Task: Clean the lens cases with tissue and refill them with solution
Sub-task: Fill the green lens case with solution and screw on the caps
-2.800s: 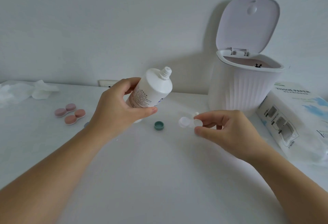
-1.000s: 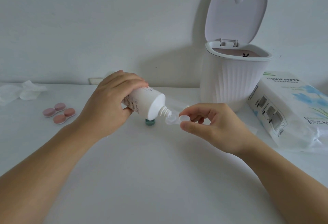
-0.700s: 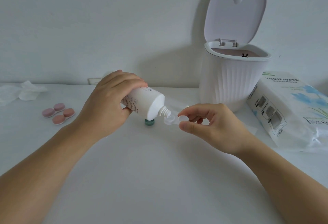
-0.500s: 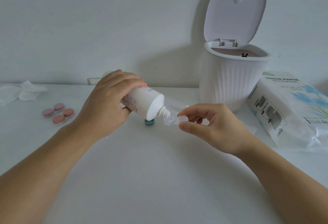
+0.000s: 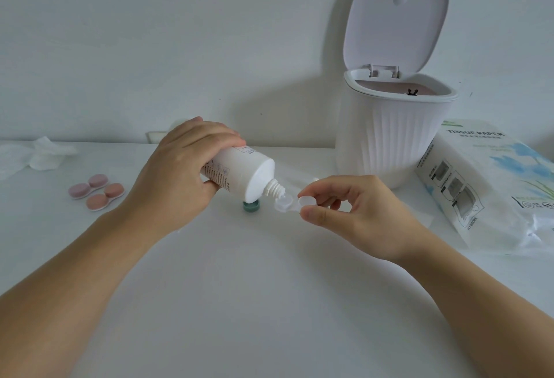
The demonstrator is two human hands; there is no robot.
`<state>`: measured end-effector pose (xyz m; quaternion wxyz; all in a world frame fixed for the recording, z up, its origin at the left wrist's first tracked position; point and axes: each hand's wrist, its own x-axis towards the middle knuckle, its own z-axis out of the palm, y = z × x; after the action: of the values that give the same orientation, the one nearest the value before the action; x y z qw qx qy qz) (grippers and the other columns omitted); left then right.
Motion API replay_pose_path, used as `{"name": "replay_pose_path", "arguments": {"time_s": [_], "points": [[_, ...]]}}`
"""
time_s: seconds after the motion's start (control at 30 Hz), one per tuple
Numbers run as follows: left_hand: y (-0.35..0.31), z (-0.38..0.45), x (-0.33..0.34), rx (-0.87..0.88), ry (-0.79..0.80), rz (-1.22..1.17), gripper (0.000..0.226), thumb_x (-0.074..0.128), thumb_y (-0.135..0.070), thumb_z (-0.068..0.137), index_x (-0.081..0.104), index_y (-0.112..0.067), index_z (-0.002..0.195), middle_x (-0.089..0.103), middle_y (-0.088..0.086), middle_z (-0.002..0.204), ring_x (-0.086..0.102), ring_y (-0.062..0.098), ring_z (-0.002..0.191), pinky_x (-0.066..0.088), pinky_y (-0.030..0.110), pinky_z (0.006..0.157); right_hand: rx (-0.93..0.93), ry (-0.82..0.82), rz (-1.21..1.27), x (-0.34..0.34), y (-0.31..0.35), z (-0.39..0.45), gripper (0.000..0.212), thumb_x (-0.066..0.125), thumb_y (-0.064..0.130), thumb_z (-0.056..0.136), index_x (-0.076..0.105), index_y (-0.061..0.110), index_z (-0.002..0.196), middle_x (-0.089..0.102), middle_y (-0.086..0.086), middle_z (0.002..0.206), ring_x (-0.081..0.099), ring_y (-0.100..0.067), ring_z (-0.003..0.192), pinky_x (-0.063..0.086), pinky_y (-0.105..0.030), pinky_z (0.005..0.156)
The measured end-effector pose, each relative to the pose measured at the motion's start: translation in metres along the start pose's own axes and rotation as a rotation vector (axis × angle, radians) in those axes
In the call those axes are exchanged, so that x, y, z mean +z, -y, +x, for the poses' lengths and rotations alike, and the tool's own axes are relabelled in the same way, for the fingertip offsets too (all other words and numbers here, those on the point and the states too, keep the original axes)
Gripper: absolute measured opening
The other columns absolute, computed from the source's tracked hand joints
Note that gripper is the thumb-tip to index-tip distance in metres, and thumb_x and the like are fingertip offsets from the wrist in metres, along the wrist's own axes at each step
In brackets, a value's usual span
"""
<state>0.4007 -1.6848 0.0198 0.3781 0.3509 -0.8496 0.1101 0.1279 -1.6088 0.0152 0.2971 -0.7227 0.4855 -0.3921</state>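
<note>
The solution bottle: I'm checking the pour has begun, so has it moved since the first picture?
Yes. The solution bottle has tipped from upright to nozzle-down toward the bin, now above the green cap.

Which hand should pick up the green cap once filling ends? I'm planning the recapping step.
Left, probably. The green cap lies just under the tilted bottle that the left hand holds, but that hand must free itself first. The right hand pinches the clear case.
</note>
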Motion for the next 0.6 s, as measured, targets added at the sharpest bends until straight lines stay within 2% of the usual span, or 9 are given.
{"name": "replay_pose_path", "arguments": {"time_s": [0.37, 0.6], "points": [[-0.0001, 0.0, -0.0009, -0.022, 0.013, 0.013, 0.065, 0.085, 0.014, 0.06, 0.069, -0.008, 0.119, 0.069, 0.004, 0.123, 0.057, 0.019, 0.117, 0.026, 0.026, 0.12, -0.004, 0.001, 0.0, -0.0002, -0.0011, 0.0002, 0.009, 0.078, 0.025, 0.085, 0.077, 0.029, 0.093, 0.069, 0.016, 0.075, 0.058, 0.0, 0.068, 0.048, -0.015, 0.071], [0.0016, -0.0001, 0.0007, -0.012, 0.002, 0.02, 0.065, 0.085, 0.014, 0.06, 0.07, -0.009, 0.119, 0.069, 0.003, 0.122, 0.057, 0.018, 0.117, 0.026, 0.024, 0.119, -0.017, -0.005, -0.016, 0.0003, -0.0021, 0.0005, 0.009, 0.078, 0.026, 0.085, 0.077, 0.03, 0.093, 0.068, 0.02, 0.073, 0.057, 0.003, 0.067, 0.046, -0.01, 0.069]]}}
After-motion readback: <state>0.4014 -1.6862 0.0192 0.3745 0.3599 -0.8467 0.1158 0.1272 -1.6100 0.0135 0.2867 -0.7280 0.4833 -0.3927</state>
